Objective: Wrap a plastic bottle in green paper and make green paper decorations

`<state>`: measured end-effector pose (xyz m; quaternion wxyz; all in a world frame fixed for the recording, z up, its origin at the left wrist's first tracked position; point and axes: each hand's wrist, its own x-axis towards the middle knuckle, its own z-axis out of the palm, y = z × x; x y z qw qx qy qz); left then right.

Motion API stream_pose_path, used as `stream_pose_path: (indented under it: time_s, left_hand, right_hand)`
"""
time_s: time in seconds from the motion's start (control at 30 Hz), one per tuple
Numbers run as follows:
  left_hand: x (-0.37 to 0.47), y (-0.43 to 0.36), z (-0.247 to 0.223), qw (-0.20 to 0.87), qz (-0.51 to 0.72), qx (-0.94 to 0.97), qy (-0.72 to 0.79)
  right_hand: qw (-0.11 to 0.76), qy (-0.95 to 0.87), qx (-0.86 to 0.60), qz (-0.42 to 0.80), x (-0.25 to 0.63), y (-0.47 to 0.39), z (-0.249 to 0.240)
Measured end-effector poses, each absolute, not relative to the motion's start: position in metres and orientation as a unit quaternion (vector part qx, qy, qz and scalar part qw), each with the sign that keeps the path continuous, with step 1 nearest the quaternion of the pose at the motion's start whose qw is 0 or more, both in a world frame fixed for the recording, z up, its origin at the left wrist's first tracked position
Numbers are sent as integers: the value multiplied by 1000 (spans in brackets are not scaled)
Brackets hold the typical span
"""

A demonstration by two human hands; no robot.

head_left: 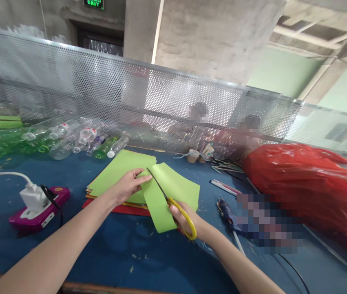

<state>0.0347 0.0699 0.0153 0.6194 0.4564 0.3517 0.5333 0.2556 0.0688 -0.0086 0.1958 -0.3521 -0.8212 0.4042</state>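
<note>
My left hand pinches the upper left edge of a light green paper sheet, held just above the table. A pair of yellow-handled scissors is in my right hand, fingers wrapped round the grips. The dark blades lie across the sheet and point up and left, their tips close to my left fingers. Part of the sheet hangs below the blades. Behind my left hand lies a stack of coloured paper, green on top with yellow and red edges showing beneath.
Several plastic bottles lie at the back left. A purple power strip with a white plug sits at left. To the right are a large red plastic bag and thin sticks. Perforated metal panels rise behind the blue table.
</note>
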Motion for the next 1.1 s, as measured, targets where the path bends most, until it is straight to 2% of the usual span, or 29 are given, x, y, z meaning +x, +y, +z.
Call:
stream_pose_path:
  time_s: [0.4, 0.6, 0.87, 1.1]
  left_hand:
    - [34, 74, 9, 610, 533, 462, 363]
    - [33, 74, 9, 609, 525, 468, 366]
    - [33, 73, 11, 617, 520, 458, 372]
    - [35, 72, 12, 630, 515, 460, 355]
  right_hand:
    - [187, -835, -343, 387, 256, 64, -1]
    - [144, -810, -366, 436, 257, 61, 3]
    - [135, -806, -360, 450, 258, 58, 9]
    - [135, -816, -375, 419, 258, 57, 10]
